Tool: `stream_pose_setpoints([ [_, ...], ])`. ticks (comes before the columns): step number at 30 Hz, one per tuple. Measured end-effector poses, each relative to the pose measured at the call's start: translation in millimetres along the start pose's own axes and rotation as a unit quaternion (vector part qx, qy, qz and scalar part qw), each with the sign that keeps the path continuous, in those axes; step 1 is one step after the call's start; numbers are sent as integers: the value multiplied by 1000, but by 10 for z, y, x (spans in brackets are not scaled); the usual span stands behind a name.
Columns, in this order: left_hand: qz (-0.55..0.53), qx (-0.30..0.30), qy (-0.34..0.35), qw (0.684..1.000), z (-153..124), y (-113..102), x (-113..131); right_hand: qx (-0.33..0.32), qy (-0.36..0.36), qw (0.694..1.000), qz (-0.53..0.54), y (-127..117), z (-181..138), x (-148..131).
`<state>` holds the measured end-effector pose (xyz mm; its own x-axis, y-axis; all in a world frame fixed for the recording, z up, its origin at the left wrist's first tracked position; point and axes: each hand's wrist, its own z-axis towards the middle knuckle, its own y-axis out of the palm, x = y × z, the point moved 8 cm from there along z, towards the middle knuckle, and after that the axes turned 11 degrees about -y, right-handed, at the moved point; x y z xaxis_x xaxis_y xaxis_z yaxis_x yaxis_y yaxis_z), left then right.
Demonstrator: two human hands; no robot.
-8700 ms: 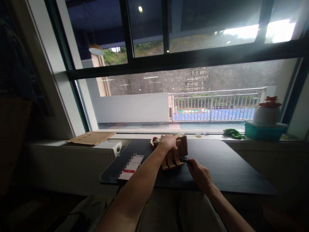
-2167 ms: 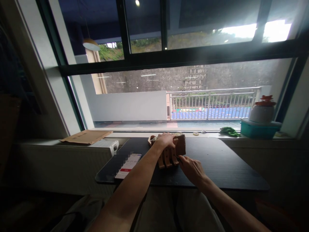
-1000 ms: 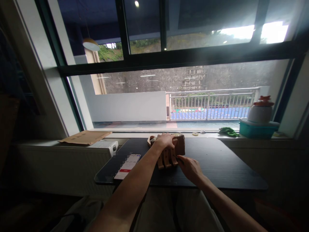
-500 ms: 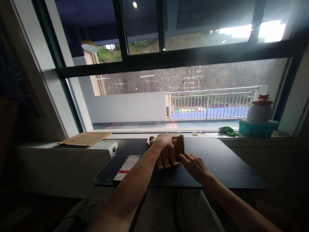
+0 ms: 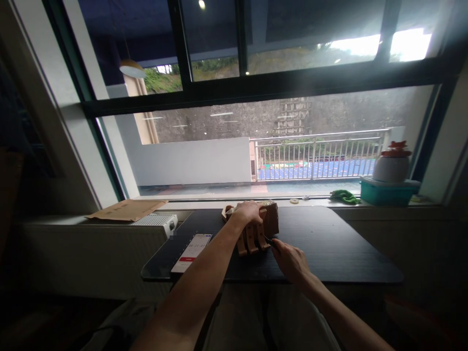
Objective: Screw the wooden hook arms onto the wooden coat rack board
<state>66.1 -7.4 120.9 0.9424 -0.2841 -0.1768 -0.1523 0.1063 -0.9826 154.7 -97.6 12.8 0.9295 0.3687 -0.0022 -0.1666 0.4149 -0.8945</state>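
Observation:
A brown wooden block with slotted wooden pieces [image 5: 269, 222] stands near the far middle of the dark table [image 5: 329, 248]. My left hand [image 5: 248, 213] lies over its top, fingers curled down on it. My right hand [image 5: 290, 259] is closed on a thin dark tool [image 5: 268, 240], whose tip touches the block's lower front right. The tool's handle is mostly hidden in my fingers.
A phone [image 5: 192, 245] with a lit screen lies at the table's left. On the sill sit a white device [image 5: 155, 222], flat cardboard [image 5: 126, 209], a green cloth [image 5: 343, 196] and a teal box [image 5: 387, 191] bearing a white pot.
Half a second ago my right hand was up beside the block with fingers looser; now it has drawn back toward me and the dark tool shows at the block's base. My left hand stays put.

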Motion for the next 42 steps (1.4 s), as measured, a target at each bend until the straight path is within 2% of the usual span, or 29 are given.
stream_pose_setpoints([
  [11, 3, 2, -5, 1000, -24, -6, 3, -64, -68, 995, -20, -92, 91, -138],
  [25, -4, 2, 3, 1000, -11, -6, 9, -58, 45, 996, 58, -45, 109, 79],
  [35, -2, 2, -8, 1000, -29, -7, -9, -67, -57, 996, -16, -163, 129, -135],
  [42, -6, 1, -7, 1000, -14, 5, -10, -69, -34, 997, -20, -133, 134, -148],
])
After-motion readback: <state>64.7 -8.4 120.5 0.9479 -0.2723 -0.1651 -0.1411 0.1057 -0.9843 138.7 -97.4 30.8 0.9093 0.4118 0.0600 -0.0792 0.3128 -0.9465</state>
